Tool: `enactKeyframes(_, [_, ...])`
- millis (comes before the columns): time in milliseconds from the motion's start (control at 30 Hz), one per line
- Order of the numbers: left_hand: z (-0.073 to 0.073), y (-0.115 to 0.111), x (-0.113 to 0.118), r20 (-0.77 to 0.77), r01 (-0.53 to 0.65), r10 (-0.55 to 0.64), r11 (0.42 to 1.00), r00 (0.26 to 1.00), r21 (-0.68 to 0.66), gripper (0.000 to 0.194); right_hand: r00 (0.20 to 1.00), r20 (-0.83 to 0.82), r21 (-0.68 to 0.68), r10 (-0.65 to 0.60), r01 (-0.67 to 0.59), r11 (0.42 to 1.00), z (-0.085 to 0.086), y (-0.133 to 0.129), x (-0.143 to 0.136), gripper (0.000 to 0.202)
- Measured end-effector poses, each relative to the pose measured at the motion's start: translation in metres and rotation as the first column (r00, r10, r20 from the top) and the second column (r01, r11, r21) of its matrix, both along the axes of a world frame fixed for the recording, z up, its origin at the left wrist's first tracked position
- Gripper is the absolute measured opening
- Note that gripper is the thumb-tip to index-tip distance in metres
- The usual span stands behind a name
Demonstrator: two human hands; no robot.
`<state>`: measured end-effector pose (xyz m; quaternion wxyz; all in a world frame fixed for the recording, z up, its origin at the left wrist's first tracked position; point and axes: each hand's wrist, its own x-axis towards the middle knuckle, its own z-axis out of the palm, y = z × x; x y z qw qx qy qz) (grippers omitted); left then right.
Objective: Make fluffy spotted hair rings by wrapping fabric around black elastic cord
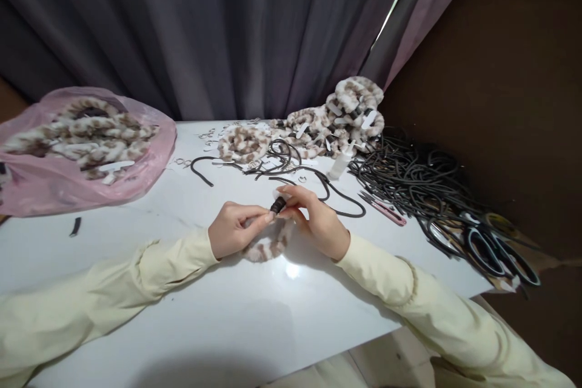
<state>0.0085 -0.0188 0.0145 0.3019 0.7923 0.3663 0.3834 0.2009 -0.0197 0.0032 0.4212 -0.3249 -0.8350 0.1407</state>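
Note:
A fluffy white and brown ring [266, 250] hangs or rests below my two hands, near the middle of the white table. At its top is a dark ribbed piece [277, 204]. My left hand [237, 229] pinches the lower left end of this piece between thumb and fingers. From the right, my right hand [316, 221] holds the other end, its fingertips bent over it. Part of the ring is hidden behind my fingers.
White table [218, 321]. Pink bag [154, 176] of fluffy pieces at left. Behind my hands: loose black cords [350, 214], fluffy rings [244, 144], a clear bottle [340, 163]. At right: pink-handled tweezers [388, 213], a black cord heap [409, 173], scissors [486, 251].

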Motion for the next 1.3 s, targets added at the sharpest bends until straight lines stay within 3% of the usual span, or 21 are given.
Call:
enactKeyframes(100, [-0.003,-0.003,0.0,-0.067,-0.007,0.021,0.979,0.998,0.202,0.025,1.0,0.016,0.087,0.007,-0.009,0.996,0.0,0.001,0.001,0.037])
enactKeyframes(167, [-0.005,-0.003,0.0,-0.102,-0.003,0.032,0.963,0.994,0.27,0.025,1.0,0.023,0.131,0.011,-0.014,0.991,0.0,0.001,0.001,0.035])
enactKeyframes(500, [-0.006,-0.004,0.001,-0.128,0.024,0.027,0.922,0.991,0.387,0.024,0.998,0.051,0.239,0.04,-0.052,0.97,0.004,0.002,0.0,0.037])
enactKeyframes(800, [-0.007,-0.004,0.001,-0.106,0.045,0.001,0.899,0.994,0.435,0.022,0.996,0.092,0.377,0.016,-0.05,0.925,0.008,0.003,-0.002,0.031])
enactKeyframes(1000, [-0.008,-0.004,0.001,-0.125,0.041,0.008,0.921,0.992,0.387,0.024,0.991,0.133,0.359,0.008,-0.056,0.932,0.012,0.002,-0.002,0.026])
enactKeyframes(1300, [-0.008,-0.003,0.0,-0.149,0.031,0.021,0.941,0.989,0.337,0.026,0.973,0.231,0.293,0.01,-0.079,0.953,0.011,0.002,0.001,0.035])
